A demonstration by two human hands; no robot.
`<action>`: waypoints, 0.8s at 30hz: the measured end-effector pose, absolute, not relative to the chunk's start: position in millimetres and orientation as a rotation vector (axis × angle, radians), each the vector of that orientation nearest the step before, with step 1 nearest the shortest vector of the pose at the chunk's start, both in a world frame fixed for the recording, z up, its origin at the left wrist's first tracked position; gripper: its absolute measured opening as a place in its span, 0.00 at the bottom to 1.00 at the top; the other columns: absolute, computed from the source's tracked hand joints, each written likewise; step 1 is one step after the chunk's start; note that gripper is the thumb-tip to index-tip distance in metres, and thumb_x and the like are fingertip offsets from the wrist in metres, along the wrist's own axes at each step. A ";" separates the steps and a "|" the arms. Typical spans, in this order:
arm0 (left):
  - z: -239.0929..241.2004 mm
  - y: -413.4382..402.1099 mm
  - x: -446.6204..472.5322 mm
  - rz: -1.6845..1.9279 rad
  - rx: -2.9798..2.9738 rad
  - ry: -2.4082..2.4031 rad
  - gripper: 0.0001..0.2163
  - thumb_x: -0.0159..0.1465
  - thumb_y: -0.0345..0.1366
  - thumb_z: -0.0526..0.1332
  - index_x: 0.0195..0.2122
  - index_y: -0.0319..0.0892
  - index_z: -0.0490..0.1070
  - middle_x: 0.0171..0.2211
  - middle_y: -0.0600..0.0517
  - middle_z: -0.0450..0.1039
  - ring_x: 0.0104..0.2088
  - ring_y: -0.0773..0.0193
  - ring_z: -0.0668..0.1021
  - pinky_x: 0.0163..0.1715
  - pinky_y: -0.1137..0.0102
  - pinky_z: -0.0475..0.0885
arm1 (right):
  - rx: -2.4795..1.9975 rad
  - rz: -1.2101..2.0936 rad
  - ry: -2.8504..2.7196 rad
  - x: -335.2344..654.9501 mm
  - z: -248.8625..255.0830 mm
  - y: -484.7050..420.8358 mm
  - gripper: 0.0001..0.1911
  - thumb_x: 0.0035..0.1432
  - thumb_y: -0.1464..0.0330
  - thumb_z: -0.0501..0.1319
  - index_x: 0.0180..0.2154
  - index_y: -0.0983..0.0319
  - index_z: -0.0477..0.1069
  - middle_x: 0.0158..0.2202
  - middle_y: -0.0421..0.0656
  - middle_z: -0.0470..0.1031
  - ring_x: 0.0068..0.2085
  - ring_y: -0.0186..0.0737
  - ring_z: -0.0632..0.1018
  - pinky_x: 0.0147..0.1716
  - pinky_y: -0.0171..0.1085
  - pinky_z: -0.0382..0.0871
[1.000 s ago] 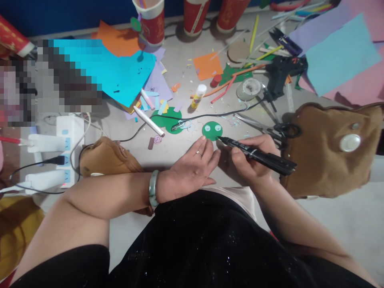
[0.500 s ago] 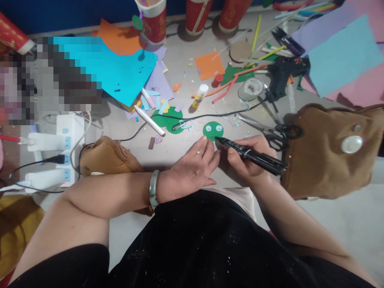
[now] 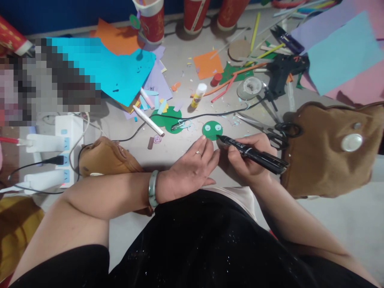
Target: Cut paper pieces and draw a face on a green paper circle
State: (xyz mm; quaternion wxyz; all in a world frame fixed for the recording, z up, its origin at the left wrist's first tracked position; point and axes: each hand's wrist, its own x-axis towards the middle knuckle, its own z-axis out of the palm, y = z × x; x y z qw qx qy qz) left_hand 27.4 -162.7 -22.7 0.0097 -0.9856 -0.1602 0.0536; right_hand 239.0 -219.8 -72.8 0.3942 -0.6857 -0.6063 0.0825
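Note:
A small green paper circle (image 3: 211, 129) with two pale eye dots lies on the table in front of me. My left hand (image 3: 192, 168) rests flat beside it, fingers stretched out, with fingertips on the circle's near edge. My right hand (image 3: 246, 158) is closed round a black marker (image 3: 255, 155). The marker's tip touches the circle's lower right edge.
Scissors (image 3: 271, 130) lie just right of my right hand, beside a brown bag (image 3: 330, 160). A glue stick (image 3: 198, 95), a white pen (image 3: 148, 120), a black glue gun (image 3: 282, 72), coloured paper sheets and red cups (image 3: 153, 22) crowd the far table. A power strip (image 3: 64, 152) sits left.
The marker has tilted slightly and its tip stays at the green circle's edge. My left hand has not moved.

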 end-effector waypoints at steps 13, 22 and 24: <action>-21.8 -162.1 27.3 0.187 -3.092 -0.497 0.46 0.72 0.61 0.62 0.74 0.22 0.59 0.72 0.21 0.66 0.74 0.36 0.69 0.78 0.45 0.58 | -1.716 0.194 -1.548 239.8 -73.8 -222.4 0.10 0.63 0.59 0.67 0.40 0.56 0.73 0.28 0.41 0.76 0.26 0.42 0.77 0.26 0.41 0.73; -21.4 -161.6 28.0 0.169 -3.064 -0.494 0.46 0.71 0.63 0.62 0.73 0.23 0.61 0.71 0.22 0.68 0.72 0.37 0.72 0.78 0.48 0.59 | -1.662 0.113 -1.595 238.0 -69.0 -219.6 0.08 0.61 0.61 0.67 0.38 0.57 0.73 0.26 0.40 0.76 0.23 0.40 0.74 0.24 0.40 0.69; -20.9 -161.1 28.3 0.189 -3.087 -0.498 0.45 0.71 0.62 0.62 0.74 0.24 0.60 0.71 0.22 0.67 0.73 0.37 0.71 0.78 0.46 0.58 | -1.655 0.134 -1.583 237.7 -68.0 -220.1 0.07 0.62 0.62 0.68 0.39 0.57 0.73 0.26 0.40 0.76 0.24 0.40 0.75 0.24 0.40 0.69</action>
